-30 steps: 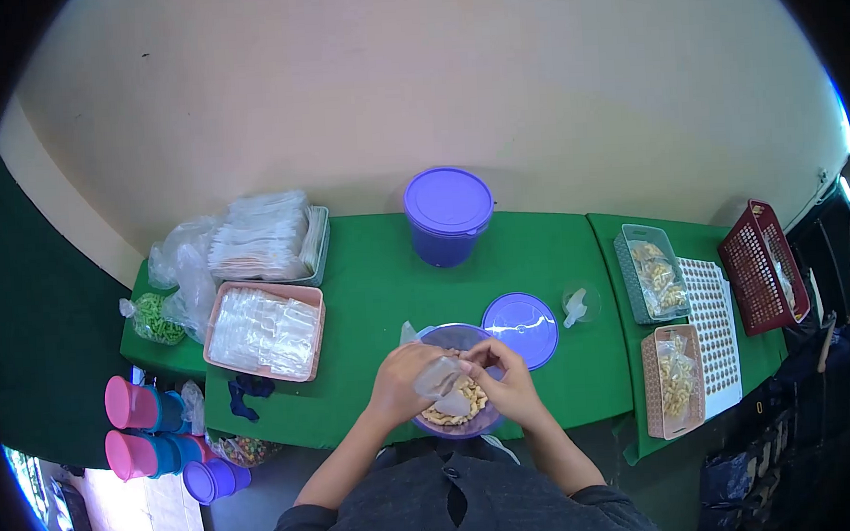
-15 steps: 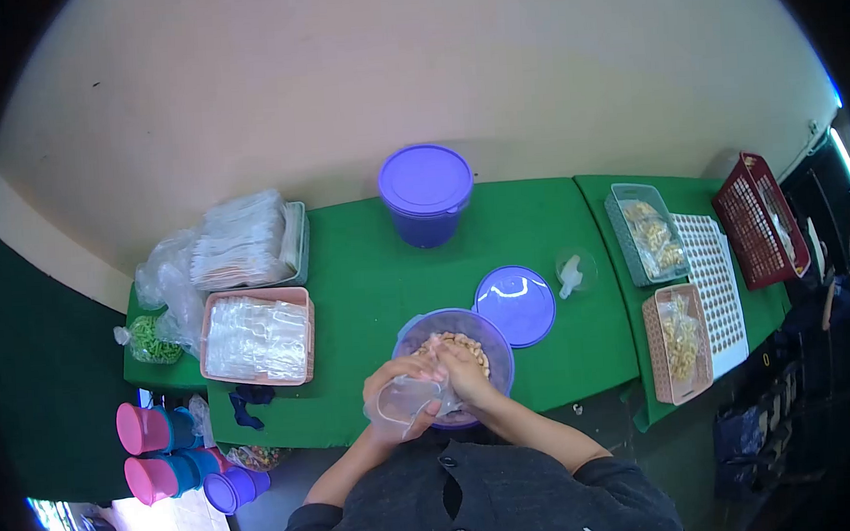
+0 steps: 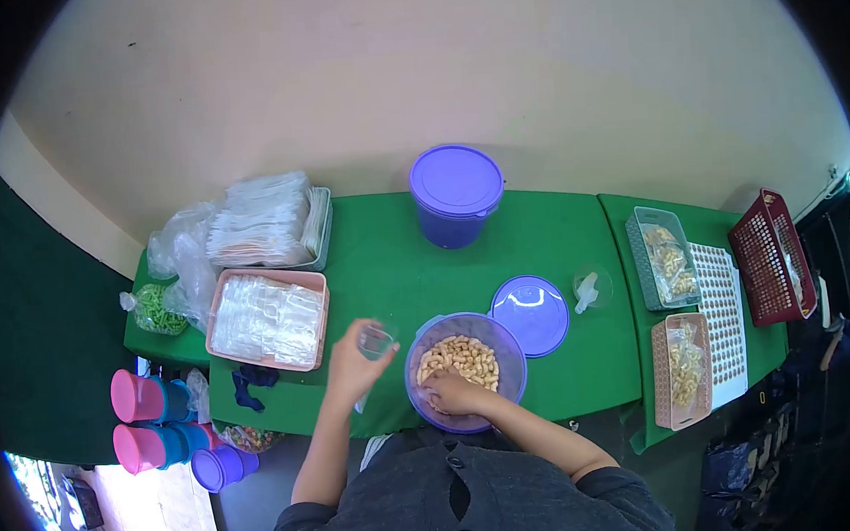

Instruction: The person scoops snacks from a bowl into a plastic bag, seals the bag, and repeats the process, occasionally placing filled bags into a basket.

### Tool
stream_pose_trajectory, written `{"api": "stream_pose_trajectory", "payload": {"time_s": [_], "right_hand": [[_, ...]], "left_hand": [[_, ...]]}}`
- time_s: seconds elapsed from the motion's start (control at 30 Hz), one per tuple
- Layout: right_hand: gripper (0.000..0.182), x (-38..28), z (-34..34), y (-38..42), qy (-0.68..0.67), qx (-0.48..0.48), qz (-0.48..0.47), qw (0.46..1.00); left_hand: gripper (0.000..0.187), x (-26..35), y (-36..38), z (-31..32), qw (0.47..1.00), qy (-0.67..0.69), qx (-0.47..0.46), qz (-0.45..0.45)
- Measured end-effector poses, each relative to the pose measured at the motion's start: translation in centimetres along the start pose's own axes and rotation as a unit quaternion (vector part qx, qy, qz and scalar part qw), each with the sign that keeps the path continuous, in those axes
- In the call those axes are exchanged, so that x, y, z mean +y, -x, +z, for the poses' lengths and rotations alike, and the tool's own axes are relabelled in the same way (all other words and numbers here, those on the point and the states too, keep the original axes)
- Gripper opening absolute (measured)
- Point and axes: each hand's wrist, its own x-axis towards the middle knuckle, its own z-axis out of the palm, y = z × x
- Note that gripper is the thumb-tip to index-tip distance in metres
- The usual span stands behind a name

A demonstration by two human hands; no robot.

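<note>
A clear plastic cup [image 3: 376, 341] is gripped in my left hand [image 3: 355, 365], which is raised over the green cloth left of the purple tub. My right hand [image 3: 456, 395] reaches down into the open purple tub [image 3: 518, 368], its fingertips among the pale curved snack pieces [image 3: 468, 357]. Those fingers are partly buried, so what they hold is hidden. A small whitish edge of something shows beside my left forearm, too little to name. Right of the tub lies its round purple lid [image 3: 530, 316], flat on the cloth.
A lidded purple tub [image 3: 457, 196] stands at the back. On the left are a pink basket of clear bags [image 3: 266, 320], a stack of white packaging [image 3: 264, 221] and a bag of green snacks [image 3: 158, 310]. Right: filled baskets [image 3: 681, 372], a sticker sheet [image 3: 721, 312] and a red basket [image 3: 771, 257].
My hands were together over the tub, holding clear plastic. Now they are apart: the left has moved left with the cup, and the right has gone down into the snack pieces.
</note>
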Motion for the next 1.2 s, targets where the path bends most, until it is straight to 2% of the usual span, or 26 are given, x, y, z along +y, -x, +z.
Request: {"api": "stream_pose_trajectory", "payload": {"time_s": [0.03,0.07,0.13,0.17,0.23,0.27,0.33,0.37,0.4,0.47,0.5,0.57,0.67,0.7,0.77,0.9,0.97,1.0,1.07,1.1,1.13,1.2], "right_hand": [[0.032,0.1,-0.3,0.0,-0.011,-0.026,-0.027,0.999],[0.032,0.2,-0.5,0.4,-0.009,-0.028,-0.024,0.999],[0.035,-1.7,-2.9,1.9,-0.038,-0.151,0.152,0.976],[0.035,-1.2,-2.6,2.5,-0.036,-0.156,0.155,0.975],[0.039,0.5,-1.8,4.3,0.108,-0.098,0.132,0.980],[0.039,1.2,-1.5,5.3,0.109,-0.100,0.134,0.980],[0.043,1.4,-1.6,7.0,0.176,0.143,0.026,0.974],[0.039,1.2,-1.5,7.5,0.170,0.156,0.092,0.969],[0.039,1.1,-1.8,7.6,0.169,0.155,0.094,0.969],[0.034,1.1,-2.4,7.6,0.094,0.133,0.173,0.971],[0.034,0.9,-2.7,7.5,0.093,0.133,0.175,0.971],[0.031,0.1,-3.4,7.4,0.098,0.209,0.104,0.967],[0.034,-1.4,-5.2,7.3,0.154,0.250,0.092,0.951],[0.034,-1.7,-5.7,7.0,0.153,0.252,0.094,0.951],[0.036,-2.0,-6.6,6.4,0.321,0.266,0.061,0.907],[0.039,2.7,-5.4,4.3,0.389,0.251,0.048,0.885],[0.035,5.9,-5.0,3.5,0.237,0.083,0.034,0.967],[0.035,6.0,-4.7,3.4,0.238,0.084,0.034,0.967],[0.027,5.6,-3.2,3.4,0.058,0.074,0.041,0.995],[0.023,5.1,-2.3,3.3,-0.018,0.094,0.041,0.995],[0.023,4.6,-1.6,3.3,-0.019,0.092,0.039,0.995],[0.024,3.6,-0.8,3.4,-0.175,0.117,0.036,0.977]], "left_hand": [[0.044,-0.5,0.6,0.9,0.998,-0.042,-0.042,0.013],[0.044,-1.2,1.1,2.0,0.998,-0.039,-0.043,0.012],[0.049,-1.9,1.9,3.9,0.998,0.034,-0.043,0.002],[0.053,-1.9,2.0,3.9,0.997,0.045,-0.055,-0.037],[0.051,-1.4,2.3,3.8,0.996,0.065,-0.055,-0.028],[0.049,-1.1,2.4,3.7,0.995,0.081,-0.055,-0.016],[0.049,0.0,2.8,3.7,0.996,0.083,-0.044,0.004],[0.050,0.7,3.0,3.7,0.996,0.083,-0.032,0.024],[0.050,1.3,3.3,3.6,0.996,0.084,-0.035,0.023],[0.050,2.7,3.5,3.3,0.996,0.076,-0.024,0.032],[0.050,3.1,3.5,3.2,0.996,0.076,-0.026,0.032],[0.051,3.9,3.5,3.1,0.996,0.072,-0.040,0.037],[0.050,4.8,3.8,3.1,0.996,0.063,-0.041,0.057],[0.050,4.8,3.8,3.4,0.995,0.061,-0.044,0.058],[0.048,4.6,3.9,4.0,0.993,0.043,-0.036,0.099],[0.047,4.9,3.8,4.9,0.990,0.004,-0.052,0.130],[0.047,4.7,3.5,5.3,0.988,0.030,-0.054,0.140],[0.047,4.7,3.4,5.4,0.988,0.030,-0.053,0.142],[0.047,4.5,3.3,5.3,0.991,0.064,-0.036,0.115],[0.047,4.5,3.2,5.1,0.991,0.064,-0.033,0.114],[0.048,4.5,3.1,4.8,0.992,0.078,-0.031,0.091],[0.049,4.0,2.9,4.5,0.993,0.093,-0.030,0.066]]}}
